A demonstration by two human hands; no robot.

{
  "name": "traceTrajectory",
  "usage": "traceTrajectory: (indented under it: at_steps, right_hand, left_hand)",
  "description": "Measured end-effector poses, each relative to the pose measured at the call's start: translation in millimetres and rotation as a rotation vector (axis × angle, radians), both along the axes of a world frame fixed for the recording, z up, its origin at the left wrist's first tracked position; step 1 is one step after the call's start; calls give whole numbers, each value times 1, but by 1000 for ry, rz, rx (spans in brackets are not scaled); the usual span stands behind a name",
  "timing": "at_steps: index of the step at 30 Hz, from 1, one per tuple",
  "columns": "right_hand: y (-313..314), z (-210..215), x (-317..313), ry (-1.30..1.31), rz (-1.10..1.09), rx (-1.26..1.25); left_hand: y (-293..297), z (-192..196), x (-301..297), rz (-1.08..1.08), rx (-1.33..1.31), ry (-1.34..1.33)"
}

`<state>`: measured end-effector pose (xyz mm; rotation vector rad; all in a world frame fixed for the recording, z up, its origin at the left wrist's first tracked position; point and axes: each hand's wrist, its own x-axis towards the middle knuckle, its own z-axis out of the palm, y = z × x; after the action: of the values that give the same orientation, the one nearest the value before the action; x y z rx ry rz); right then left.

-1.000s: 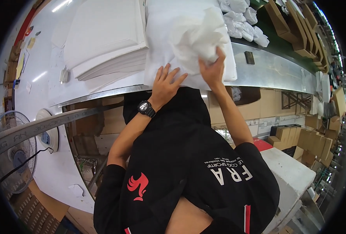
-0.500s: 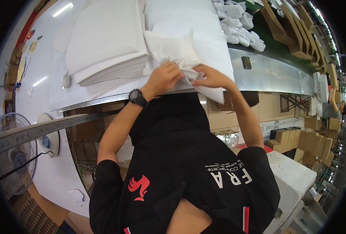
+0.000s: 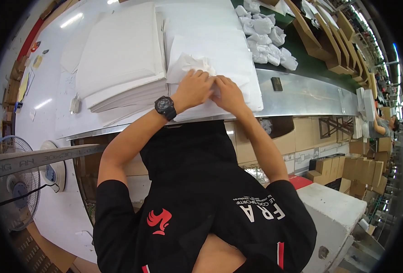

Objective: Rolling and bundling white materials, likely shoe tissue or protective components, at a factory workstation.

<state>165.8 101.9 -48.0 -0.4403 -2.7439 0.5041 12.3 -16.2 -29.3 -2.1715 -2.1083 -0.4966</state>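
Note:
My left hand [image 3: 195, 89], with a black watch on its wrist, presses its bent fingers onto a crumpled sheet of white tissue paper [image 3: 188, 63]. Close against it, my right hand [image 3: 230, 95] has its fingers curled on the same paper. Whether something is wrapped inside is hidden by the hands and the folds. Beneath lies a stack of flat white paper sheets [image 3: 210, 36] at the front edge of the table. A thicker stack of white sheets [image 3: 119, 50] lies just to the left.
Several white paper-wrapped bundles [image 3: 262, 38] sit on a green surface at the back right, beside open cardboard boxes [image 3: 315, 41]. A small dark block [image 3: 277, 84] rests on the metal ledge [image 3: 306, 93]. A fan [image 3: 17, 177] stands left; another person [image 3: 383, 127] is far right.
The paper's loose corner no longer hangs over the table edge; it is gathered under my hands. Both hands have drawn together, the right one moving left. The whole view has shifted slightly.

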Motion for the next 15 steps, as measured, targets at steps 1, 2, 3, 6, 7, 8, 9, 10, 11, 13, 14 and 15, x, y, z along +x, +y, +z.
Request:
traceTrajectory:
  at_steps: [1,2,3,6,7,8,9,10,11,13,14,15]
  right_hand:
    - [5,0,-3,-3,-5,-1]
    - [16,2,-10,10,24,-8]
    - [22,4,-11,23,53,-14]
    - [24,9,-8,-6,90,-121]
    - [28,14,-6,2,101,-110]
    - [31,22,-1,-85,121,-230]
    - [35,30,0,-174,142,-350]
    - [43,32,-9,-169,157,-340]
    - [56,33,-14,-220,157,-356]
    - [77,28,-22,-322,48,-313]
    - [82,26,-26,-323,42,-308]
    - [86,23,-29,-296,-38,-206]
  left_hand:
    - [-5,-6,-9,-4,132,102]
    - [-6,-7,-13,-7,137,102]
    - [-7,-9,-16,-10,163,13]
    - [-9,-12,-18,6,171,-74]
    - [-11,-13,-20,-8,38,-158]
    - [-14,-13,-23,-21,-94,-241]
    - [-16,-12,-29,-36,-85,-330]
    - [-11,-11,-37,-23,-75,-322]
    - [2,-17,-43,1,-89,-334]
    - [17,-16,-40,11,-102,-351]
    - [22,-13,-39,100,-36,-86]
    - [26,-10,-36,188,31,178]
